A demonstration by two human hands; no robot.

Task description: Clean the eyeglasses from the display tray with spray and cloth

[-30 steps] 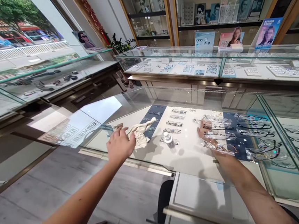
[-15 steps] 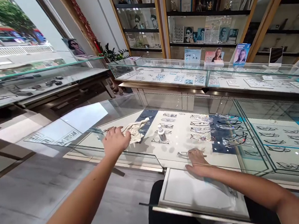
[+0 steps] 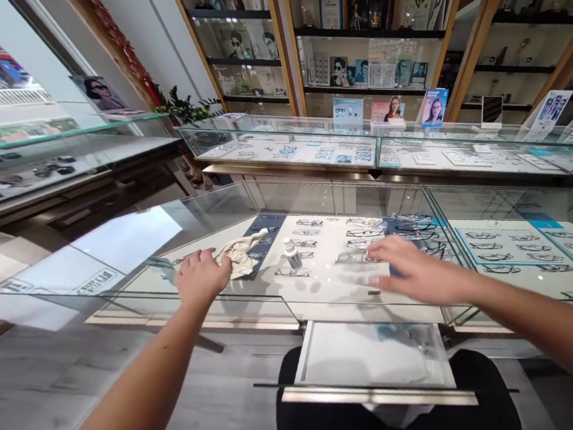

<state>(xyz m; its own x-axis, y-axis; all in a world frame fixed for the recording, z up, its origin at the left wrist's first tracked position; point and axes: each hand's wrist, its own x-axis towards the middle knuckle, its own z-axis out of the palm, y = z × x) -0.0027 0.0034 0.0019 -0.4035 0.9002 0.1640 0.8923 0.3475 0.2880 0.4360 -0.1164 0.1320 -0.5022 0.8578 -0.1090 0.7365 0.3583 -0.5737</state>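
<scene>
My left hand [image 3: 202, 276] lies on the glass top of the display case, palm down with fingers loosely spread. Its thumb side touches a crumpled cream cloth [image 3: 240, 255]. Above the counter, my right hand [image 3: 406, 270] is blurred by motion, thumb apart from the fingers. At its fingertips is a pair of glasses [image 3: 351, 257], smeared and hard to separate from the frames behind. Between my hands a white spray bottle [image 3: 292, 254] stands upright on the glass.
Rows of glasses [image 3: 294, 272] lie under the glass. A pulled-out drawer [image 3: 364, 355] holding a clear bag sits over my lap. Farther off are another display case [image 3: 281, 150] with advertising cards and wall shelves. Another glass case [image 3: 123, 132] stands at left.
My right hand has lifted from the counter near the drawer and moved forward, the glasses moving with it. My left hand stays by the cloth. The view has shifted slightly right.
</scene>
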